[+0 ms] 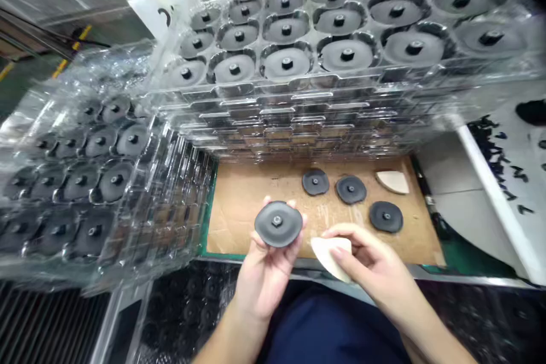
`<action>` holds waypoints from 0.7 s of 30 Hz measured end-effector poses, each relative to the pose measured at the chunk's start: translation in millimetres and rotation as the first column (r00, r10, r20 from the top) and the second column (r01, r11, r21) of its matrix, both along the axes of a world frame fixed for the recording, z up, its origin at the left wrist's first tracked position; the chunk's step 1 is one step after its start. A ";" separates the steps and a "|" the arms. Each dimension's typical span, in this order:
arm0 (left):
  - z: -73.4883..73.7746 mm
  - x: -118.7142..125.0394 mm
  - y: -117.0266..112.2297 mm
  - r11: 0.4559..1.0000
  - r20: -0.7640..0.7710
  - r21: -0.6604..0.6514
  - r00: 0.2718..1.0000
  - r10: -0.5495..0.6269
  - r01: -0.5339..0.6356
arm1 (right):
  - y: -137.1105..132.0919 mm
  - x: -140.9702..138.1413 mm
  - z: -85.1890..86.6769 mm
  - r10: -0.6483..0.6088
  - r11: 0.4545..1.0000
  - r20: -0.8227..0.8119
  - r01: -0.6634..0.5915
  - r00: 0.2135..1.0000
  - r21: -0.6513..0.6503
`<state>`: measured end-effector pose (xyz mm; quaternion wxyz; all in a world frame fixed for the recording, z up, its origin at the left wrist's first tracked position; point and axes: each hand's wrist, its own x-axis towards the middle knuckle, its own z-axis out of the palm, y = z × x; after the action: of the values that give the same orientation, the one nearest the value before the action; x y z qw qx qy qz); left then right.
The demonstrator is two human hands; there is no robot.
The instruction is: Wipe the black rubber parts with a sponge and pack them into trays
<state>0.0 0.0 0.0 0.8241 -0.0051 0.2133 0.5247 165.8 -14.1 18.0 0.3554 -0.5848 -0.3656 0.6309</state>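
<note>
My left hand [263,270] is closed round a dark round rubber disc [278,223] with a small hub in its middle, held upright over the near edge of a brown cardboard sheet [243,199]. My right hand [371,264] grips a pale wedge-shaped block [329,254] just right of the disc, close to it but apart. Three more dark discs [351,189] lie flat on the cardboard beyond my hands.
A second pale wedge [393,181] lies at the cardboard's far right. A tall stack of clear plastic trays [324,108] filled with discs stands behind. Another tray stack [85,182] stands at the left. A white surface with dark scraps [499,153] is at the right.
</note>
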 end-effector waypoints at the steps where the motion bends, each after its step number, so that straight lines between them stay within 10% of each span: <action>1: -1.8 -0.9 2.2 1.000 0.003 0.013 1.000 -0.019 0.019 | 0.6 0.0 0.5 -0.006 1.000 0.006 0.006 1.000 0.004; 21: 4.4 1.0 4.0 0.995 0.004 -0.013 0.995 -0.096 0.096 | 0.2 1.5 -21.8 0.067 0.996 0.013 -0.068 0.998 0.057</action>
<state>1.0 4.0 4.4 0.8487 -0.0012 0.2156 0.4830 167.3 -13.9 -3.8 0.3483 -0.5652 -0.4050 0.6286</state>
